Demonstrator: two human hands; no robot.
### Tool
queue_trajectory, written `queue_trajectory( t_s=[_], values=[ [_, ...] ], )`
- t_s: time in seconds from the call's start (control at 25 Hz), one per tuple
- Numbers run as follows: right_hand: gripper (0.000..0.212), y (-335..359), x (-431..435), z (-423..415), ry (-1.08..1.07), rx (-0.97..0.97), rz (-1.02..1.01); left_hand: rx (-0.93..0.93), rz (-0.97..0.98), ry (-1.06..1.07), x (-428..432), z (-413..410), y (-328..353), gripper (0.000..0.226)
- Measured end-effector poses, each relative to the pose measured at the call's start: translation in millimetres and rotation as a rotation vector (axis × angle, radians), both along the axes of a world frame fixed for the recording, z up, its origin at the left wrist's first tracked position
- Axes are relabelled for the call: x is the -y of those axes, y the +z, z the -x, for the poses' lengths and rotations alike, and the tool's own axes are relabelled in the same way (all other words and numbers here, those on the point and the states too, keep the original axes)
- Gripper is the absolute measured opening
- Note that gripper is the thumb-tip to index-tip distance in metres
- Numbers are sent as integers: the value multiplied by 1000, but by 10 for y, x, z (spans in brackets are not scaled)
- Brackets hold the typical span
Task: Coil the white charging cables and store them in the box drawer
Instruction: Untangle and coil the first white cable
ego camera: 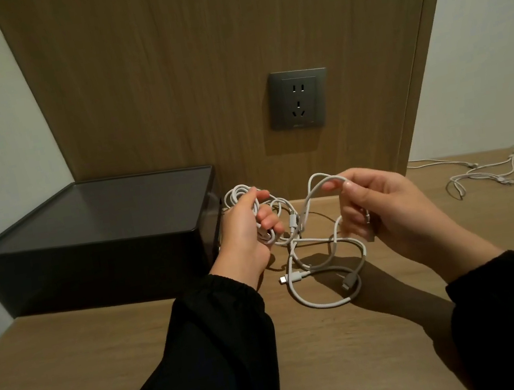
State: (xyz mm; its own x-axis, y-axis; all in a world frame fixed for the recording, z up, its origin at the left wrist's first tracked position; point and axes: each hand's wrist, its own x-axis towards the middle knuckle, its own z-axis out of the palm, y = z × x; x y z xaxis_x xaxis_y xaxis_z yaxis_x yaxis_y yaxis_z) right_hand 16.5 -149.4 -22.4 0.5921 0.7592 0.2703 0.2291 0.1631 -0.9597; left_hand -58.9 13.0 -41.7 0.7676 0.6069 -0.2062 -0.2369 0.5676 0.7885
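The white cable (323,252) is hanging between both hands just above the middle of the table (71,355), toward its back edge, with the loose tail drooping in slack loops onto the wood and a small plug end (284,280) lying free. The left hand (248,230) is closing around a bundle of finished loops (242,197), fingers curled through them. The right hand (383,207) is pinching a fresh bight of cable between thumb and fingertips, feeding it across.

To do this well, I'd say each new loop wants to match the bundle already in the left hand, with the right hand letting the cable twist freely so it isn't kinking, and the tail on the table being drawn up gently so the plug isn't snagging in its own crossings.

The dark box (92,236) is sitting at the table's back left corner, just beside the left hand; whether its drawer is open, I cannot tell from here. A second white cable (480,174) is lying loose near the back right edge, well apart, not yet coiled. A grey wall socket (299,99) is sitting on the wood panel behind. There is faint marking on the socket's lower edge, too small to read; no other writing is showing.
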Motion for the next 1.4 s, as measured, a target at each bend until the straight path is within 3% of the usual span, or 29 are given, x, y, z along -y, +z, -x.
queue_trajectory(
  t_s=[0.24, 0.4, 0.6, 0.88, 1.24, 1.4],
  values=[
    [30, 4, 48, -74, 12, 1, -30, -47, -86, -291, 38, 6, -11, 28],
    [30, 13, 58, -49, -70, 140, 52, -90, -181, -510, 112, 52, 10, 31],
    [20, 9, 8, -6, -330, 397, 127, -145, -352, -818, 167, 124, 22, 32],
    [11, -53, -24, -27, -501, 572, 82, -136, -467, -932, 165, 100, -7, 58],
    [10, -112, -31, -66, -651, 641, 113, -106, -604, -1087, 142, 122, 35, 34],
    [15, -17, 14, -181, -538, 552, 365, -170, -592, -967, 110, 105, 20, 35]
  ],
)
